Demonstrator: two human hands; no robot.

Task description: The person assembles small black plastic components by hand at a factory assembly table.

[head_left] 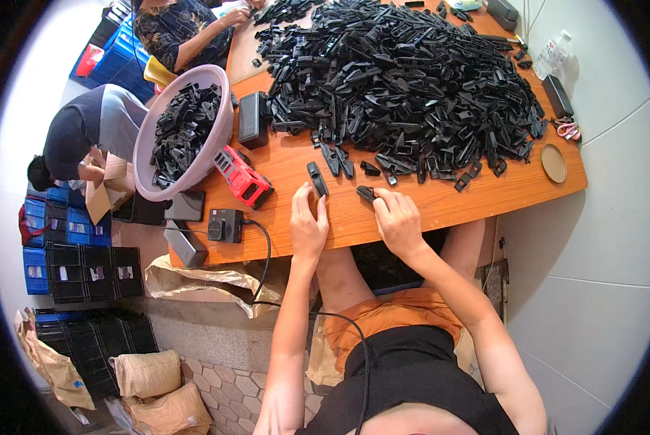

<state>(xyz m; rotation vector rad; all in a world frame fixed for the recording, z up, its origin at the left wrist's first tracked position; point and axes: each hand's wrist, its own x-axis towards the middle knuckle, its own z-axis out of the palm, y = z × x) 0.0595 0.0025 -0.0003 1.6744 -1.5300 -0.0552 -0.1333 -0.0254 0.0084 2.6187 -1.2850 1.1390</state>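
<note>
At the table's near edge my left hand (309,226) pinches a long black plastic part (316,178) by its lower end, thumb and fingers on either side. My right hand (399,221), a little to the right, has its fingers closed on a small black plastic piece (365,193). The two pieces are apart. Just beyond them a large heap of black plastic parts (405,94) spreads over the wooden table (484,199), with several loose ones along its near side.
Left of my hands are a red toy-like truck (244,176), a black box with a cable (225,225) and a pink basin (143,156) of black parts. A round tan lid (554,163) lies at right. Two other people are at the far left; one bends over a cardboard box (114,181).
</note>
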